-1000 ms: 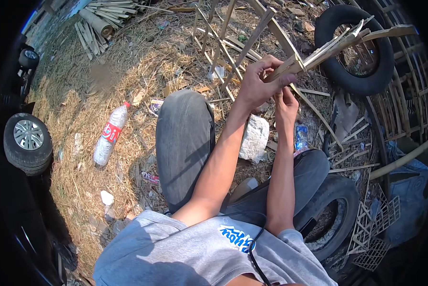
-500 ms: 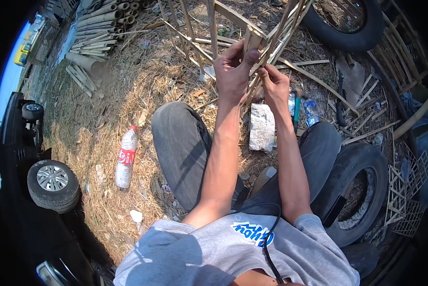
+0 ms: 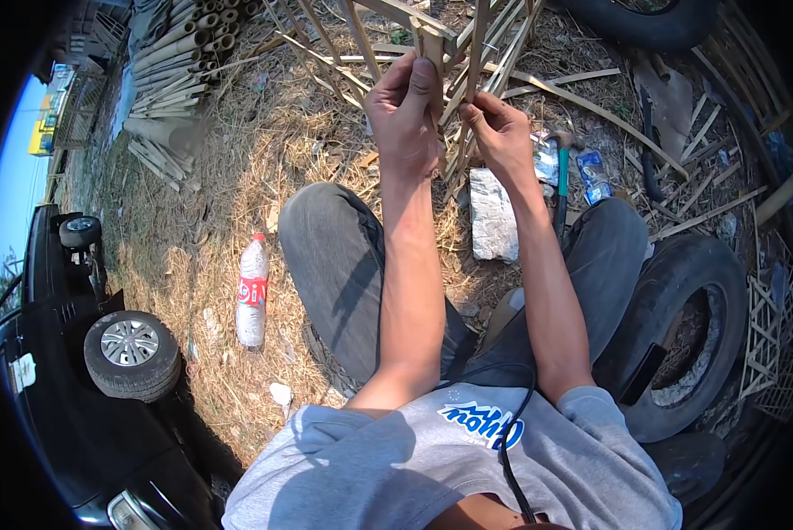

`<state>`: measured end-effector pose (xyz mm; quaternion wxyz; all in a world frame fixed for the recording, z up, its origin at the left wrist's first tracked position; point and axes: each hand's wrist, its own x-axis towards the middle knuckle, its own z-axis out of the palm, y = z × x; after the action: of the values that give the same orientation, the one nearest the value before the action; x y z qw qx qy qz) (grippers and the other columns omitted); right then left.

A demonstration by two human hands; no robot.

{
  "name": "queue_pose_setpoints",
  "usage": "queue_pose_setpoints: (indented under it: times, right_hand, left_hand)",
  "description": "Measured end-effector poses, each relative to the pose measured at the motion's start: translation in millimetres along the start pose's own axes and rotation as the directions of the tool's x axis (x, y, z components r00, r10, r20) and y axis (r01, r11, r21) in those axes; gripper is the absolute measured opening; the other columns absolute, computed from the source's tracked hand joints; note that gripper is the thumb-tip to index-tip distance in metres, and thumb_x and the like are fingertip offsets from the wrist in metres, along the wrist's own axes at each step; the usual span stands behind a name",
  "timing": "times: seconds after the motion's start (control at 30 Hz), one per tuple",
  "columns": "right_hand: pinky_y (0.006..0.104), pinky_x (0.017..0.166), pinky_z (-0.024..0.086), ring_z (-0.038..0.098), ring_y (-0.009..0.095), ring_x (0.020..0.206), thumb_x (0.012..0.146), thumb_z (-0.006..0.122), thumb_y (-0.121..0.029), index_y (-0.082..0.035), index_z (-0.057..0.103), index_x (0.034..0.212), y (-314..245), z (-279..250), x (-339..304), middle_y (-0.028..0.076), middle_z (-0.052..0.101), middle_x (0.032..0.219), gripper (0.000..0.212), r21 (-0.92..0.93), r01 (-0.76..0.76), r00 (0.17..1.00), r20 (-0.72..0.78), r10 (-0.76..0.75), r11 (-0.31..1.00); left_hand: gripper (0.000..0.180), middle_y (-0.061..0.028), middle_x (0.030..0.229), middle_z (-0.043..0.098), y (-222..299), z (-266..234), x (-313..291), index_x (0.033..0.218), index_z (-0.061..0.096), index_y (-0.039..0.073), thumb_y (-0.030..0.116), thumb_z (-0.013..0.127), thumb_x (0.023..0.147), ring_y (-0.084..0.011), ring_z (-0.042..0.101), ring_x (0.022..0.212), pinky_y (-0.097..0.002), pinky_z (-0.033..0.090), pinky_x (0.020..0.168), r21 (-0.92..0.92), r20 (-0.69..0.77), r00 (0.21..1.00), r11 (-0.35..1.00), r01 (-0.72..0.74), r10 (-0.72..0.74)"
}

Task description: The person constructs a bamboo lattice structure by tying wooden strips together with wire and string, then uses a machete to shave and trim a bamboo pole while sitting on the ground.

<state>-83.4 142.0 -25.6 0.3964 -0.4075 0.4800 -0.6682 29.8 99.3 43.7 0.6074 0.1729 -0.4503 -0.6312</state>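
Note:
A frame of split bamboo strips [image 3: 358, 37] stands at the top of the view, over the straw-strewn ground. My left hand [image 3: 405, 115] is closed round a short flat bamboo piece [image 3: 433, 62] at the frame's near corner, thumb lying along it. To its right, my right hand [image 3: 502, 134] pinches the lower part of a slim upright bamboo strip [image 3: 479, 49] between thumb and fingers. Below the right wrist lies a pale stone block [image 3: 494, 216]. A hammer with a green and black handle [image 3: 562, 187] rests just right of that block.
Left of my knee stands or lies a clear bottle with a red label [image 3: 252, 291]. Tyres [image 3: 630, 389] lie at the right, bamboo strips [image 3: 608, 115] scattered near them. Cut bamboo poles [image 3: 171, 44] are piled far left. A dark vehicle [image 3: 79, 353] fills the left edge.
The view has shifted slightly. Both hands keep their holds at the frame's corner, and my right hand sits a little lower against the left, its grip still on the slim strip.

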Motion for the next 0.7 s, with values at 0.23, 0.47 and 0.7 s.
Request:
queue_pose_setpoints:
  times: [0.23,0.47,0.7]
  right_hand:
    - [0.0238,0.06,0.04,0.05,0.005,0.068,0.09,0.075,-0.032,0.001,0.07,0.104,10.2,-11.7,-0.2,-0.001,0.063,0.075,0.036,-0.004,0.006,0.997,0.074,-0.006,1.0]
    - [0.0268,0.076,0.048,0.061,0.009,0.082,0.088,0.077,-0.036,0.001,0.07,0.108,0.9,-12.3,-1.0,0.005,0.071,0.088,0.043,-0.056,-0.048,0.993,0.103,0.054,0.997]
    - [0.0306,0.091,0.048,0.066,0.017,0.099,0.09,0.066,-0.058,0.003,0.069,0.111,-2.2,-32.0,5.9,0.011,0.072,0.1,0.064,-0.077,0.042,0.998,0.047,-0.039,0.996]
  left_hand:
    - [0.035,-0.0061,0.093,0.068,9.0,3.2,-0.3,0.117,0.064,-0.005,0.025,0.059,0.098,-0.0104,0.061,0.081,-0.0241,0.047,0.075,-0.056,0.003,1.0,0.998,0.025,-0.025]
    - [0.048,-0.0261,0.12,0.064,7.5,-13.4,4.0,0.122,0.059,-0.008,0.032,0.042,0.104,-0.0328,0.06,0.118,-0.0421,0.043,0.105,-0.015,0.04,0.999,1.0,0.002,-0.001]
    - [0.047,-0.0165,0.109,0.07,22.5,-11.5,7.3,0.112,0.067,0.0,0.04,0.044,0.102,-0.0251,0.064,0.109,-0.0358,0.041,0.099,0.199,-0.12,0.99,0.979,-0.05,0.075]
